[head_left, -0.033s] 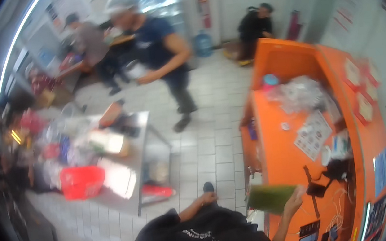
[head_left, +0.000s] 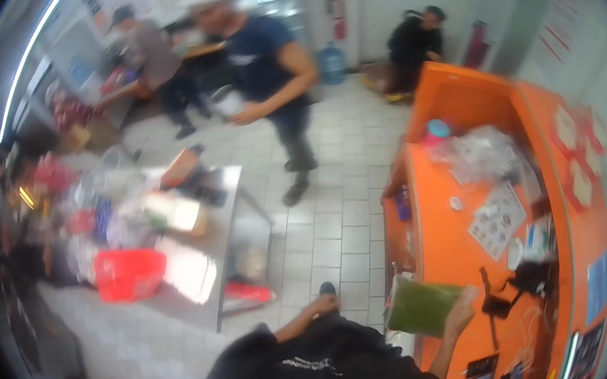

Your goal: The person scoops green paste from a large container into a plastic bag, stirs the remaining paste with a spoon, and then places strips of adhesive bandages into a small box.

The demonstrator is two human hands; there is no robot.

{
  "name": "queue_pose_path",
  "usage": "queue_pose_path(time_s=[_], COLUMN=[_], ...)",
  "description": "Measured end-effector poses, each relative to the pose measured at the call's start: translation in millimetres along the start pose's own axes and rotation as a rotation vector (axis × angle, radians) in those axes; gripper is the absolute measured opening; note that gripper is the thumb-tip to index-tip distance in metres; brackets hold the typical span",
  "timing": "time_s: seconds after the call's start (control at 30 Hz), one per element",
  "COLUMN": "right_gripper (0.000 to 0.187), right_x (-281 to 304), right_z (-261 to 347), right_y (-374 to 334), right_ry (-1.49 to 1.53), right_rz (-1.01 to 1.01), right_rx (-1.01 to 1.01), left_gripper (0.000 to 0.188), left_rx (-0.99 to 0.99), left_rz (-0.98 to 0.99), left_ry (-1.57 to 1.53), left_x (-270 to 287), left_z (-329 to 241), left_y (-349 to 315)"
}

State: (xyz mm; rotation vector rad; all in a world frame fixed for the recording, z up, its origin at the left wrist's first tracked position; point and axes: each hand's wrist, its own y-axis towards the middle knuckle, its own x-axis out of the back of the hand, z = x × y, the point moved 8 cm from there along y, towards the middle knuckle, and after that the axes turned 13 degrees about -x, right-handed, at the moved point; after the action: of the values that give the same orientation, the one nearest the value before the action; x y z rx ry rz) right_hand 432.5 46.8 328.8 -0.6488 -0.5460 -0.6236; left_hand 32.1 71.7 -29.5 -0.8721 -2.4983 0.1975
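Note:
My right hand is closed on the right-hand edge of a flat green packet, which looks like a clear bag with something green in it. The packet is held over the near left edge of the orange counter. My left hand hangs in front of my dark shirt, its fingers curled like a loose fist, with nothing visible in it. Under it, the tip of a dark shoe shows on the tiles.
Left stands a metal table with a red container, bags and boxes. On the counter lie clear plastic bags, a printed sheet, a black strap and cables. A person carrying a cup stands ahead; others are farther back.
The view has shifted slightly, so the background sits a little farther right and lower. My right hand still holds the green packet, and my left hand stays curled.

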Motion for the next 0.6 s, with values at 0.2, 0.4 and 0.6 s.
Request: queue_pose_path(time_s=[0.2,0.4,0.6], right_gripper=[0.048,0.041,0.026], right_x=[-97,-184,-220], right_z=[145,293,328], right_y=[53,59,108], right_ry=[0.214,-0.123,-0.235], right_rz=[0.163,0.232,0.349], right_rx=[0.13,0.451,0.565], left_gripper=[0.039,0.034,0.021], left_rx=[0.195,0.092,0.349], left_rz=[-0.308,-0.614,-0.637], left_ry=[-0.096,-0.136,-0.324], left_x=[144,228,183], left_z=[43,87,130], left_y=[-12,15,-42])
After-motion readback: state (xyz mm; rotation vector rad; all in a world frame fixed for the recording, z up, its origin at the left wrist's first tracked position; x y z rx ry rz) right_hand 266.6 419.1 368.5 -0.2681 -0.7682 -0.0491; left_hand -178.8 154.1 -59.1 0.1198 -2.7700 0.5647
